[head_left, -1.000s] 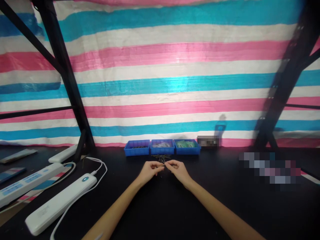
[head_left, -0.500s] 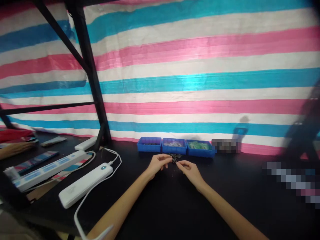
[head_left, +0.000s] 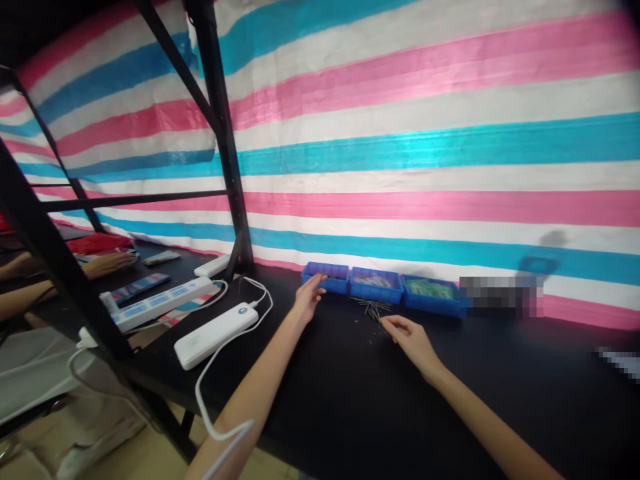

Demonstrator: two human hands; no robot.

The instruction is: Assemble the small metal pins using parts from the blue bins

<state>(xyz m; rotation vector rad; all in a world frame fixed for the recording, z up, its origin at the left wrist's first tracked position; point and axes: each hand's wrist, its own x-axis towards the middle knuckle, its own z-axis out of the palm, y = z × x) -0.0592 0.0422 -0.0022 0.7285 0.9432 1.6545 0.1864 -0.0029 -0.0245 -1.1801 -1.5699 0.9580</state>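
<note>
My left hand [head_left: 309, 298] reaches over the near rim of the leftmost blue bin [head_left: 325, 277], fingers spread, holding nothing that I can see. My right hand [head_left: 409, 337] rests on the black table just right of a small pile of thin metal pins [head_left: 373, 308], fingertips pinched toward them; whether it holds a pin is too small to tell. Two more blue bins stand in the row: a middle blue bin [head_left: 375, 285] with pale parts and a right blue bin [head_left: 431, 293] with green parts.
White power strips [head_left: 217, 328] with cables lie at the left by a black rack post [head_left: 225, 147]. Another person's hands [head_left: 103, 263] work at the far left. A striped tarp [head_left: 425, 147] backs the black table [head_left: 350, 393].
My hands have parted: the left went from the pins to the leftmost bin, the right stayed by the pile. My view has swung left and tilted.
</note>
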